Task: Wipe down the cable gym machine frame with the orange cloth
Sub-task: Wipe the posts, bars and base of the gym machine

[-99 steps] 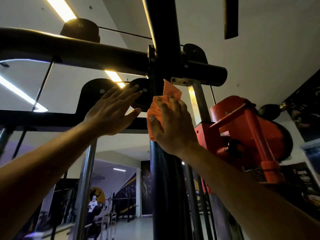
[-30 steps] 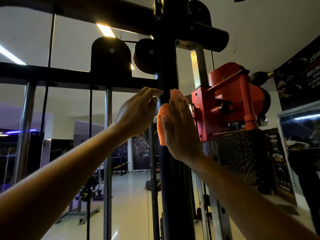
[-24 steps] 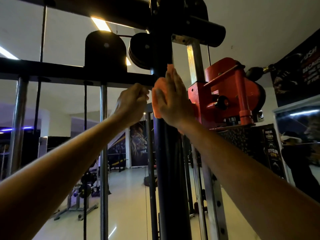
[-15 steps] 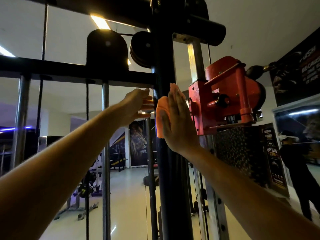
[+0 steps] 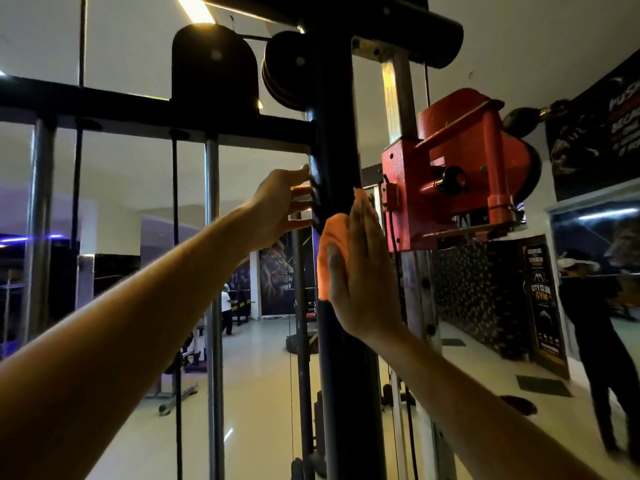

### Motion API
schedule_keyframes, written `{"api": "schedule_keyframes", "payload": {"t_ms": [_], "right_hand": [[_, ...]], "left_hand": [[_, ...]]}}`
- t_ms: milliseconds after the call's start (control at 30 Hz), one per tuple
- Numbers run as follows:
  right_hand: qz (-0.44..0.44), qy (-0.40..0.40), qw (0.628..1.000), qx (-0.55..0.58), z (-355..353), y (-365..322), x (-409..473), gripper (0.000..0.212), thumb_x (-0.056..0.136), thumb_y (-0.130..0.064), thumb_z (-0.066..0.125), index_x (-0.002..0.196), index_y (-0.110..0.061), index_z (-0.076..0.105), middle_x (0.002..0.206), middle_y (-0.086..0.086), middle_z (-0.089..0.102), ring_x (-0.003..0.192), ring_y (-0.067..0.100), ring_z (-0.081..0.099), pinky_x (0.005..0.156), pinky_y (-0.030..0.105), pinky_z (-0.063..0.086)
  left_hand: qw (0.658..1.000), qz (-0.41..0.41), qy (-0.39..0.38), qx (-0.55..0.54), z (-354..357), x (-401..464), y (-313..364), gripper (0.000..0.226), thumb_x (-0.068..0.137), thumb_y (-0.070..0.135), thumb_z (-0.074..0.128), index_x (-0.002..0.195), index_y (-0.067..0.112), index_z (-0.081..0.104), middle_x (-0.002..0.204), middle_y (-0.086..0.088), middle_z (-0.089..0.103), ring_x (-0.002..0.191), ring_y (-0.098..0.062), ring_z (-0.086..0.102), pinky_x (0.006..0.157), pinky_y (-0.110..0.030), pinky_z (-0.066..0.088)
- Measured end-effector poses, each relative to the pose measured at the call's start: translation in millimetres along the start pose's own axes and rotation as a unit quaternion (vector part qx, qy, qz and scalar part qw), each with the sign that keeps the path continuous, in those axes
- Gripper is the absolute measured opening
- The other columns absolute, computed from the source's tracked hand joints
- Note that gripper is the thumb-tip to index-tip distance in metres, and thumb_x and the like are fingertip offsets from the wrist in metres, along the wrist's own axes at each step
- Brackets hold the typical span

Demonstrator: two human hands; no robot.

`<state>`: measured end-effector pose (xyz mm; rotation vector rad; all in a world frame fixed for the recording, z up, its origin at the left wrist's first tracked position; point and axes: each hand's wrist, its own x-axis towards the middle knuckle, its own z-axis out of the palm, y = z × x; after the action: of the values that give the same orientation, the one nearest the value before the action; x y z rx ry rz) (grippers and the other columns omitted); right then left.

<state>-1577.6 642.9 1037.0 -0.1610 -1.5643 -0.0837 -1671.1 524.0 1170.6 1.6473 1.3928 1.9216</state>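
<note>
The right hand (image 5: 363, 271), fingers straight, presses the cloth (image 5: 330, 254) flat on the black post (image 5: 337, 133) — left hand (image 5: 277, 206), fingers spread, steadies it at nine o'clock — so firm, overlapping strokes toward six o'clock should serve best.

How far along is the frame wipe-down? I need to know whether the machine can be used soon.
Nothing visibly marks any part as finished; the dim light hides any wiped streaks. In hand: the right hand presses the orange cloth flat against the black upright post, while the left hand steadies its far side. Probably left: the post below, the crossbar and the red pulley carriage.
</note>
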Motion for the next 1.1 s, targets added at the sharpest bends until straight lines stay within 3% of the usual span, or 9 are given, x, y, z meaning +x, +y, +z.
{"api": "schedule_keyframes", "payload": {"t_ms": [133, 233, 367, 500, 767, 933, 1100], "right_hand": [[0.023, 0.015, 1.0, -0.008, 4.9, 0.4, 58.8, 0.071, 0.117, -0.048, 0.038, 0.174, -0.023, 0.004, 0.182, -0.002, 0.004, 0.168, 0.022, 0.012, 0.128, 0.059, 0.032], [0.033, 0.012, 0.999, -0.018, 6.9, -0.6, 84.8, 0.072, 0.115, -0.053, 0.033, 0.174, -0.023, 0.006, 0.182, 0.0, 0.008, 0.167, 0.025, 0.014, 0.129, 0.058, 0.032], [0.0, 0.015, 0.999, -0.029, 1.3, -7.1, 19.2, 0.07, 0.117, -0.04, 0.041, 0.174, -0.015, 0.008, 0.183, 0.0, 0.003, 0.169, 0.019, 0.005, 0.133, 0.054, 0.022], [0.024, -0.008, 1.0, -0.013, -7.1, -11.2, -61.6, 0.071, 0.115, -0.029, 0.045, 0.174, -0.012, 0.009, 0.183, 0.001, 0.004, 0.169, 0.02, 0.006, 0.133, 0.055, 0.021], [0.037, 0.034, 0.999, 0.008, 2.9, -10.0, 26.9, 0.07, 0.116, -0.041, 0.047, 0.173, -0.018, 0.013, 0.182, 0.002, 0.013, 0.167, 0.022, 0.016, 0.129, 0.056, 0.031], [0.026, 0.009, 0.999, -0.031, -4.5, -17.1, -52.0, 0.069, 0.115, -0.03, 0.044, 0.172, -0.007, 0.013, 0.182, 0.006, 0.006, 0.169, 0.022, 0.006, 0.135, 0.052, 0.016], [0.058, -0.019, 0.997, -0.043, -5.2, -15.0, -71.4, 0.069, 0.116, -0.038, 0.039, 0.174, -0.012, 0.012, 0.183, 0.003, 0.007, 0.168, 0.021, 0.009, 0.133, 0.054, 0.02]], "left_hand": [[1.0, -0.007, 0.003, 0.019, 2.1, -2.6, -5.4, 0.029, 0.113, 0.034, 0.044, 0.109, 0.017, 0.067, 0.112, -0.006, 0.073, 0.11, -0.025, 0.07, 0.11, -0.049, 0.052], [1.0, -0.013, -0.001, 0.024, 1.3, 0.3, -9.4, 0.036, 0.114, 0.042, 0.041, 0.122, 0.016, 0.065, 0.127, -0.009, 0.072, 0.119, -0.029, 0.07, 0.107, -0.048, 0.054], [1.0, -0.012, 0.001, 0.001, -1.6, 1.3, -18.2, 0.035, 0.114, 0.04, 0.041, 0.116, 0.016, 0.067, 0.116, -0.005, 0.074, 0.11, -0.024, 0.071, 0.094, -0.04, 0.056], [1.0, -0.014, -0.017, 0.005, -3.1, -2.3, -29.9, 0.032, 0.113, 0.035, 0.043, 0.111, 0.016, 0.068, 0.102, -0.004, 0.074, 0.101, -0.021, 0.072, 0.088, -0.038, 0.055], [1.0, -0.015, -0.017, -0.009, -3.2, -5.6, -32.6, 0.033, 0.111, 0.038, 0.044, 0.119, 0.017, 0.069, 0.123, -0.007, 0.074, 0.118, -0.026, 0.071, 0.102, -0.045, 0.055], [1.0, -0.016, -0.012, -0.012, -3.9, -10.6, -52.8, 0.041, 0.11, 0.033, 0.05, 0.135, 0.006, 0.066, 0.13, -0.01, 0.073, 0.125, -0.027, 0.068, 0.1, -0.043, 0.054], [1.0, -0.003, -0.005, 0.005, 7.7, -15.4, -57.1, 0.036, 0.109, 0.035, 0.056, 0.129, 0.009, 0.07, 0.128, -0.009, 0.075, 0.121, -0.024, 0.069, 0.093, -0.038, 0.052]]}}
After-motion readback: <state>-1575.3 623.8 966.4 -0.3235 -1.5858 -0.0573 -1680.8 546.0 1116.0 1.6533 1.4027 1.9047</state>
